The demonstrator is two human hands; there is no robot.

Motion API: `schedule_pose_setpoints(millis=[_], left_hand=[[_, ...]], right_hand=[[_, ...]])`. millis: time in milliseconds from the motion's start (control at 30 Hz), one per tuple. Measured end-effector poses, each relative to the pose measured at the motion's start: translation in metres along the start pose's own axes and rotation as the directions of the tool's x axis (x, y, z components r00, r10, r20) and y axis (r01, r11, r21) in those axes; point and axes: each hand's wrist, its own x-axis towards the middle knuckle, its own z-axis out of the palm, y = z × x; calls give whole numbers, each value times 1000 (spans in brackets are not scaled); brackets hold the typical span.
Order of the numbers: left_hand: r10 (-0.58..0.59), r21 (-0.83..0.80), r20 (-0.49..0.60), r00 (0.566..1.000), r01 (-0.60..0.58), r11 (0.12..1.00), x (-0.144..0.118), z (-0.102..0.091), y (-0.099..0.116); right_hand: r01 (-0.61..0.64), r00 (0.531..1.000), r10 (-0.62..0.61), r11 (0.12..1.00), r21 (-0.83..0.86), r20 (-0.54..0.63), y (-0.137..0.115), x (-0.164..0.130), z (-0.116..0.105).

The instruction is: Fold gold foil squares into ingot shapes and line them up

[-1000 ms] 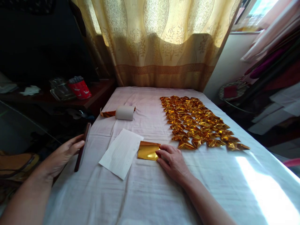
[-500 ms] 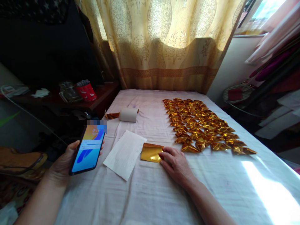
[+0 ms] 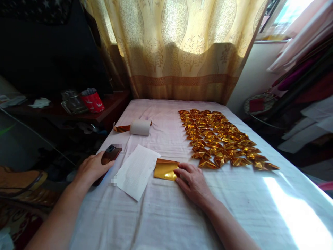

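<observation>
White-sheeted bed [image 3: 166,208] below a gold curtain [image 3: 182,48]: your left hand [image 3: 91,168] closes over the dark phone [image 3: 108,158] at the edge, your flat, open right hand [image 3: 194,180] pins the gold foil sheet [image 3: 164,169], keeping it beside the white paper [image 3: 136,170] and rows of folded gold foil ingots [image 3: 221,139].

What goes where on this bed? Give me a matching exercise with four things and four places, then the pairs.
Things:
1. phone
2. gold foil sheet
3. paper roll
4. folded gold pieces

Places:
A. in rows on the right of the bed
B. under the left hand, at the bed's left edge
C. far left, near the curtain
D. at the right hand's fingertips

Pairs: 1-B, 2-D, 3-C, 4-A
</observation>
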Motion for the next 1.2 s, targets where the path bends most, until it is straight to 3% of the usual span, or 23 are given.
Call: schedule_pose_setpoints(millis=[100, 233, 400, 500, 667, 767, 900, 1000, 1200], left_hand=[[8, 130, 13, 1000, -9, 992, -6, 5, 6], [-1, 164, 23, 1000, -3, 986, -11, 7, 8], [137, 162, -144, 980, -113, 980, -28, 7, 18], [279, 168, -82, 957, -262, 950, -42, 8, 33], [303, 88, -49, 952, -298, 950, -47, 10, 43], [251, 39, -37, 967, -250, 968, -38, 3, 30], [110, 68, -94, 990, -103, 992, -20, -12, -3], [24, 76, -74, 997, -18, 997, -9, -19, -26], [-93, 14, 11, 996, 92, 996, 0, -16, -62]], right_hand=[[-5, 1000, 5, 1000, -2, 3, 0, 0, 0], [-9, 1000, 9, 1000, -5, 5, 0, 0, 1], [-11, 1000, 11, 1000, 3, 4, -1, 0, 0], [-15, 1000, 14, 1000, 6, 3, -1, 0, -1], [-4, 1000, 4, 1000, -4, -4, -1, 0, -1], [-4, 1000, 4, 1000, -6, -5, -1, 0, -1], [-12, 1000, 12, 1000, 0, 3, -1, 0, 0], [-9, 1000, 9, 1000, -3, 4, 0, 0, 0], [-4, 1000, 4, 1000, -17, -11, -1, 0, -1]])
